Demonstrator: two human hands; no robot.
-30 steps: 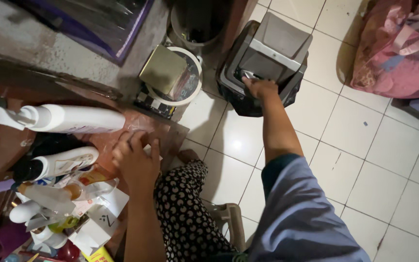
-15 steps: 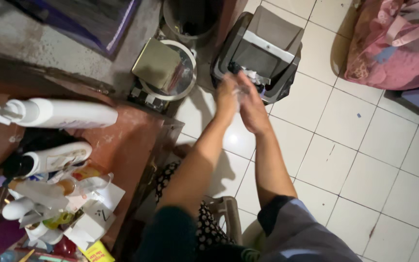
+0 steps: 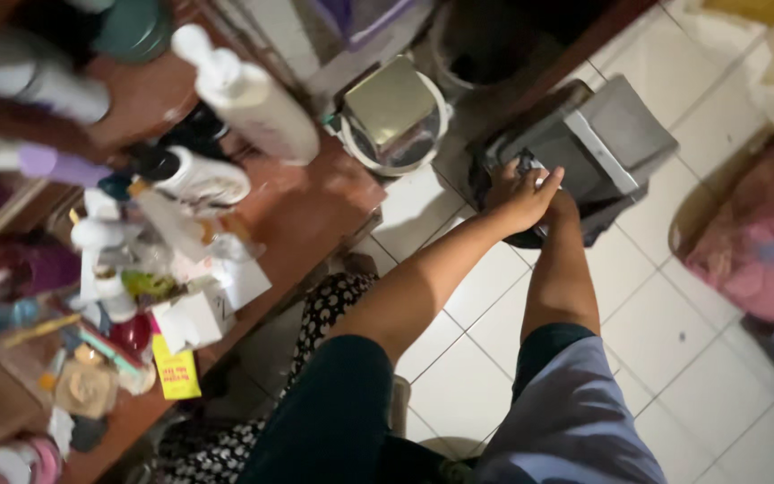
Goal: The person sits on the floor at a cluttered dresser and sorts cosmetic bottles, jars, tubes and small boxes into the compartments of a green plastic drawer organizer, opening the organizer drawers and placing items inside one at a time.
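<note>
Both my arms reach out to a dark grey swing-lid bin [image 3: 615, 134] standing on the white tiled floor. My left hand [image 3: 517, 195] is at the bin's lid, fingers curled, with a small white bit showing at its fingertips. My right hand [image 3: 566, 208] lies just behind and under the left one, pressed against the bin's front edge and mostly hidden. I cannot tell what either hand grips. My left sleeve is dark, my right sleeve grey-blue.
A brown table [image 3: 315, 202] on the left is crowded with a white pump bottle [image 3: 248, 103], tubes, small boxes and a yellow packet [image 3: 176, 367]. A round scale [image 3: 394, 121] sits on the floor beside the bin. A pink bag [image 3: 754, 260] lies at the right.
My left hand left the table and swung across to the bin, joining the right hand there. The view has tilted and moved closer to the table.
</note>
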